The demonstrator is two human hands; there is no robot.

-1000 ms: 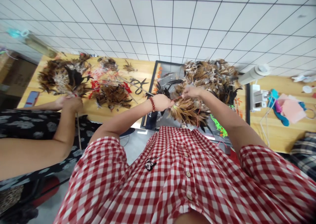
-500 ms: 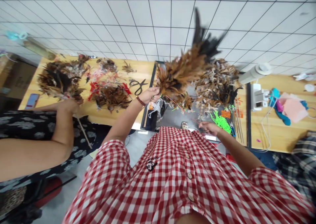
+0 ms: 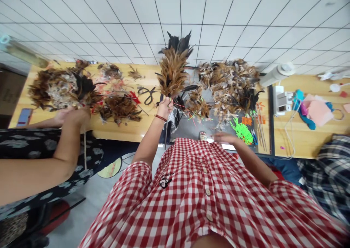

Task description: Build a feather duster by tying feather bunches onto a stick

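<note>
The long pale wooden table (image 3: 128, 129) runs across the view with its near edge against the person's red-and-white checked shirt (image 3: 202, 193), and a dark rectangular tray (image 3: 269, 117) sits in its middle, its black rim marking the working area. Inside the tray lie a loose heap of brown and grey feathers (image 3: 228, 82), a tangle of bright green cord (image 3: 242, 129) and a few thin sticks (image 3: 261, 129) near the right rim. The left hand (image 3: 164, 107), with a red bead bracelet at the wrist, is clenched around the base of an upright bundle of tan and black feathers (image 3: 173, 67), which stands straight up from the fist over the tray's left edge. The right hand (image 3: 224, 137) hovers blurred over the tray's near edge, just beside the green cord; whether it grips anything cannot be told. To the left, another person's hand (image 3: 79, 113) presses on a brown feather pile (image 3: 60, 87) close to black scissors (image 3: 146, 94).
</note>
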